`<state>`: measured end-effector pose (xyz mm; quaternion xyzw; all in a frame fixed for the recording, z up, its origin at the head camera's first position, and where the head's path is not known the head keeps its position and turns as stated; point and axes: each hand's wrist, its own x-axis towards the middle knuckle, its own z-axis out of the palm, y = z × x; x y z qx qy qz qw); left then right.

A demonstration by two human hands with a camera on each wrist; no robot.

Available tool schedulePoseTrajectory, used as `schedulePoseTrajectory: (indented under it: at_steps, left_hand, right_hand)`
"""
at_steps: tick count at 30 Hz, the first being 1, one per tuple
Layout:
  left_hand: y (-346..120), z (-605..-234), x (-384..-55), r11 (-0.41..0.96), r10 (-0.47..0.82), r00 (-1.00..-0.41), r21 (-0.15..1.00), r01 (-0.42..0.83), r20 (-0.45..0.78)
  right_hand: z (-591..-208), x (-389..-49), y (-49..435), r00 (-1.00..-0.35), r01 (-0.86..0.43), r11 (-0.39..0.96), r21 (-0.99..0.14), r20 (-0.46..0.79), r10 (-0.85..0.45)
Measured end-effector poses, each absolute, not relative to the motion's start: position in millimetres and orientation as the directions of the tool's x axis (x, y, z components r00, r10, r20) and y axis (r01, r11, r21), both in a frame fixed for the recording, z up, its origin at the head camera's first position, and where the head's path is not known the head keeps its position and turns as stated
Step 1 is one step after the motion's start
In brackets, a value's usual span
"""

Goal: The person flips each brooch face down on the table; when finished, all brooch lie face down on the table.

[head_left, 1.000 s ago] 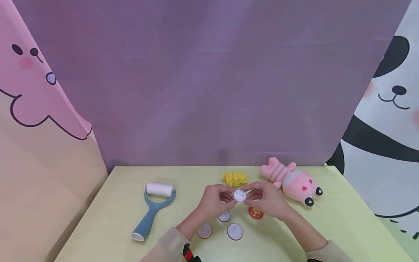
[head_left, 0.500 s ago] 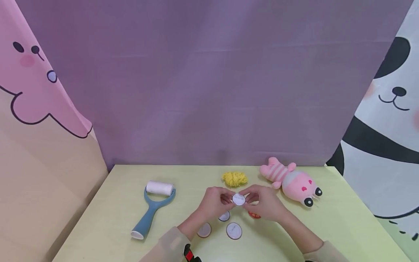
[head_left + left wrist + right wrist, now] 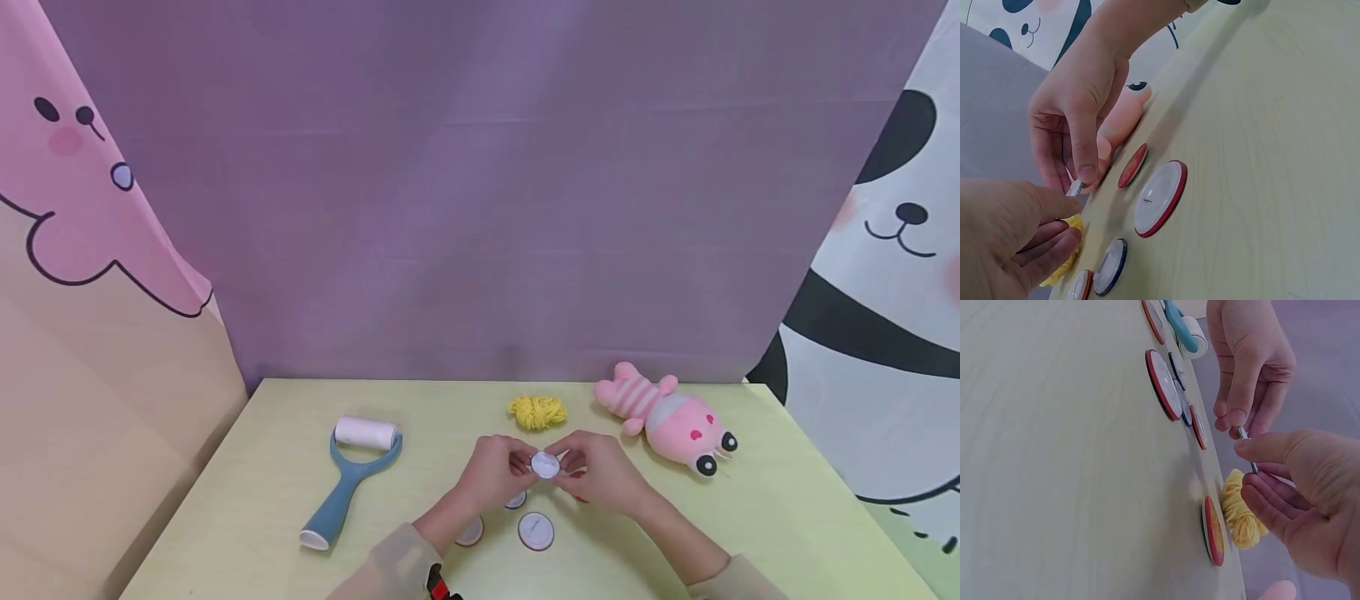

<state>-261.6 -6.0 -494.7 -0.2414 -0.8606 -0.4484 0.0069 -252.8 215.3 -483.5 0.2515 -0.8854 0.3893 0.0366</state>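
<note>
A small round pin badge [image 3: 545, 465], white back toward the head camera, is held above the table by both hands. The left hand [image 3: 489, 473] pinches one side with thumb and fingertips, and the right hand [image 3: 603, 477] pinches the other; the right wrist view shows the badge [image 3: 1247, 450] edge-on. Below lie several more badges: a white-backed badge [image 3: 536, 531] with a red rim, a blue-rimmed badge [image 3: 1110, 267], and a badge [image 3: 470, 532] partly covered by the left forearm. A red-faced badge [image 3: 1134, 165] is mostly hidden behind the right hand in the head view.
Yellow yarn [image 3: 537, 412] lies just beyond the hands. A pink plush toy [image 3: 667, 417] rests at the back right. At left is a lint roller [image 3: 348, 483] with a blue handle. A purple curtain [image 3: 480, 192] hangs behind the pale yellow table [image 3: 247, 500].
Both hands have come down slightly toward the near side with the badge still between them. The red-faced badge has become mostly covered by the right hand in the head view.
</note>
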Motion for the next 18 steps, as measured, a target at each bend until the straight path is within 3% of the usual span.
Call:
schedulePoseTrajectory:
  at_steps: [18]
  left_hand:
    - [0.3,-502.9,-261.4,0.61,0.423,-0.873,0.635,0.473,0.243]
  right_hand:
    - [-498.5,-257.0,210.9,-0.842,-0.536,0.612,-0.581,0.315,-0.438]
